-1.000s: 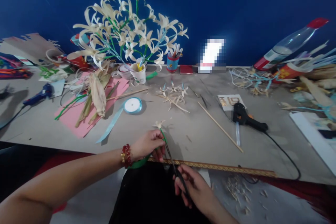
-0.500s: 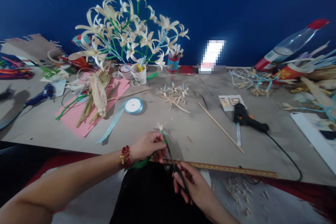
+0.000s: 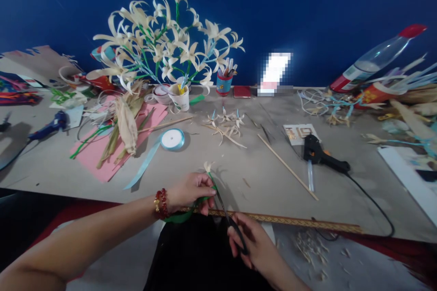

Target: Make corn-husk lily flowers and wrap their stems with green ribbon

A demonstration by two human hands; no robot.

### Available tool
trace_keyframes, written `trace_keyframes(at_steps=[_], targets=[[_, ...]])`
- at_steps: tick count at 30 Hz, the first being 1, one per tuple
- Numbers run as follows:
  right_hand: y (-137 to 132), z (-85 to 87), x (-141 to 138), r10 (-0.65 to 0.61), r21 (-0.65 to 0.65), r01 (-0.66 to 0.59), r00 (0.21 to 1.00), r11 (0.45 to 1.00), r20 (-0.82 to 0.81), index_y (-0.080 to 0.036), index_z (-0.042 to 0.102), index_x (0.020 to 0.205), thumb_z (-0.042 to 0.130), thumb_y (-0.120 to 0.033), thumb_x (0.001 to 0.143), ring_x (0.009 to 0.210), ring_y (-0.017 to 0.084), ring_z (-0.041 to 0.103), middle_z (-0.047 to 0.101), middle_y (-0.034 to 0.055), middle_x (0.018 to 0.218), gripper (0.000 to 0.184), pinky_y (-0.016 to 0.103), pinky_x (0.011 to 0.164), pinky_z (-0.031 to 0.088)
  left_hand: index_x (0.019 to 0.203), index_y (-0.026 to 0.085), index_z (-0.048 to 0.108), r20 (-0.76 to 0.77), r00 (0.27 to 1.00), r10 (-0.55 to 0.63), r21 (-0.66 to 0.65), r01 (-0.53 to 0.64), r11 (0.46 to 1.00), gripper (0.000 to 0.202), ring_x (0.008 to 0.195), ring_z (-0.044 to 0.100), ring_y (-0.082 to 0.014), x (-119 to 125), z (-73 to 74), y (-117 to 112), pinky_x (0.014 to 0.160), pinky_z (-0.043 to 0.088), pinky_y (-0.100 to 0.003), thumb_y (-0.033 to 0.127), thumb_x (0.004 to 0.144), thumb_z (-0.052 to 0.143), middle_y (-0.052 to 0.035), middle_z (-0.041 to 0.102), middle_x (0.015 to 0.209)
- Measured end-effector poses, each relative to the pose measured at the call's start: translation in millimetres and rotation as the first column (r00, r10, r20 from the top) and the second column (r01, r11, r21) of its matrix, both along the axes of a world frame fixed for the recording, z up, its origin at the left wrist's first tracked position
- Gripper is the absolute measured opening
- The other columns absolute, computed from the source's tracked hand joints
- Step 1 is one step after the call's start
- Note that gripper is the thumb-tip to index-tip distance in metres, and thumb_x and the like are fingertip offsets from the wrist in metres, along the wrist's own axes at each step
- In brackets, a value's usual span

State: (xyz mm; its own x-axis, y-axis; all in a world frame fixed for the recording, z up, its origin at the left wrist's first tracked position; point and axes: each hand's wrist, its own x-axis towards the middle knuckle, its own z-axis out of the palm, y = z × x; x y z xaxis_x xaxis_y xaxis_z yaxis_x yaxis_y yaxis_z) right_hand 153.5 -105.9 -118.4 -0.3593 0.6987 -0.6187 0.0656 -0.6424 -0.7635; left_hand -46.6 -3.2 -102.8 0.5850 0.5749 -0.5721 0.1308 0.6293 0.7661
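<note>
Carefully, the left hand (image 3: 194, 191) is pinching a small flower (image 3: 208, 167) by its green stem, the pale petals standing up past the fingers, over the near edge of the counter (image 3: 201, 150). Green ribbon (image 3: 179, 216) is trailing from the same hand, running below the wrist, where red beads (image 3: 161, 203) are circling the arm. The right hand (image 3: 254, 236) is gripping the scissors (image 3: 243, 242) by the handles; their dark blades are slanting up toward the stem, just beside the left fingertips. Whether the blades are touching the stem or standing apart from each other, I cannot tell.

Beyond the hands, more small flowers (image 3: 238, 120) and curling strips are lying on the counter. To their left, a blue ribbon spool (image 3: 172, 139) is resting flat, its loose end stretching toward the near edge. Farther left, husks (image 3: 126, 127) are lying across pink paper (image 3: 102, 163), with a blue glue gun (image 3: 56, 123) sitting beyond. On the right, a thin stick (image 3: 287, 167) is lying at a slant, and a black glue gun (image 3: 322, 154) is resting near it, overlapping a card (image 3: 297, 132). Toward the back, a large bouquet (image 3: 184, 45) is spreading above a white cup (image 3: 182, 101), while a bottle (image 3: 372, 63) is leaning at far right. Below the counter, pale scraps (image 3: 312, 250) are littering the floor.
</note>
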Motion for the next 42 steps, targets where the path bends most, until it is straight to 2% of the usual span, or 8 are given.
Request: trace_keyframes(at_steps=[4,10,18,25,30,35,38,42], targets=[[-2.2,-3.9,-0.2,-0.025,0.034,0.026,0.999,0.999,-0.020,-0.023,0.040,0.076,0.061,-0.080,0.070,0.035,0.003,0.030,0.048,-0.0091,0.050,0.061,0.016,0.032,0.020,0.075,0.018,0.052,-0.007,1.000,0.012,-0.004,-0.012,1.000,0.026,0.038,0.061,-0.0107,-0.2,-0.4,-0.1,0.042,0.041,-0.020,0.034,0.077,0.071,0.0009,0.070,0.057],[-5.0,-8.8,3.7,-0.011,0.078,0.013,1.000,0.997,-0.027,-0.023,0.041,0.076,0.058,-0.080,0.074,0.038,0.004,0.029,0.047,-0.0077,0.053,0.059,0.019,0.034,0.017,0.075,0.017,0.053,0.011,1.000,0.005,-0.004,-0.005,1.000,0.023,0.038,0.061,-0.0105,-0.9,-1.7,-0.3,0.043,0.042,-0.020,0.032,0.077,0.070,0.0011,0.070,0.057],[-0.4,-5.4,5.8,0.022,0.206,-0.028,0.999,0.978,0.032,-0.023,0.040,0.071,0.054,-0.077,0.078,0.047,0.008,0.041,0.045,-0.0075,0.054,0.056,0.021,0.046,0.029,0.076,0.017,0.053,0.016,1.000,-0.023,-0.015,0.023,1.000,0.021,0.038,0.059,-0.0098,-2.8,-3.3,2.6,0.044,0.041,-0.021,0.031,0.079,0.068,0.0019,0.069,0.057],[1.3,-0.4,3.2,-0.008,0.196,-0.005,0.998,0.981,0.064,-0.024,0.039,0.068,0.056,-0.078,0.076,0.047,0.009,0.039,0.044,-0.0073,0.052,0.058,0.023,0.048,0.030,0.077,0.018,0.052,0.000,1.000,-0.020,-0.012,0.020,1.000,0.026,0.038,0.059,-0.0092,-2.9,0.0,2.2,0.043,0.035,-0.020,0.036,0.079,0.069,0.0014,0.069,0.058],[-1.3,-3.6,1.6,-0.032,0.131,0.029,0.999,0.991,0.026,-0.024,0.040,0.071,0.061,-0.072,0.077,0.045,0.009,0.040,0.045,-0.0073,0.053,0.052,0.022,0.043,0.027,0.076,0.017,0.052,0.008,1.000,0.016,0.016,-0.016,1.000,0.029,0.041,0.061,-0.0084,-1.8,5.2,-1.0,0.041,0.029,-0.018,0.042,0.085,0.063,-0.0008,0.069,0.062],[-1.9,-4.8,2.3,-0.018,0.062,0.017,1.000,0.998,0.022,-0.024,0.039,0.072,0.064,-0.061,0.079,0.044,0.008,0.040,0.046,-0.0076,0.054,0.045,0.019,0.039,0.023,0.074,0.017,0.053,0.011,1.000,0.010,0.005,-0.010,1.000,0.033,0.036,0.058,-0.0094,-0.3,3.6,-2.6,0.042,0.040,-0.020,0.045,0.080,0.069,0.0008,0.068,0.057],[-1.1,-5.1,2.9,0.002,0.043,-0.003,0.999,0.999,0.041,-0.024,0.040,0.073,0.064,-0.064,0.078,0.044,0.008,0.042,0.046,-0.0074,0.053,0.047,0.018,0.037,0.021,0.074,0.017,0.053,0.003,1.000,-0.010,0.013,0.010,1.000,0.034,0.035,0.058,-0.0091,-0.4,2.3,-3.1,0.041,0.041,-0.020,0.047,0.079,0.070,0.0006,0.068,0.056],[0.5,-5.1,1.9,0.006,0.049,-0.007,1.000,0.999,0.012,-0.024,0.039,0.073,0.062,-0.075,0.073,0.038,0.006,0.032,0.043,-0.0089,0.051,0.055,0.018,0.035,0.019,0.075,0.017,0.054,-0.013,1.000,-0.026,0.019,0.027,0.999,0.035,0.036,0.058,-0.0091,-1.0,2.1,-3.9,0.040,0.040,-0.019,0.047,0.079,0.070,0.0004,0.068,0.056]])
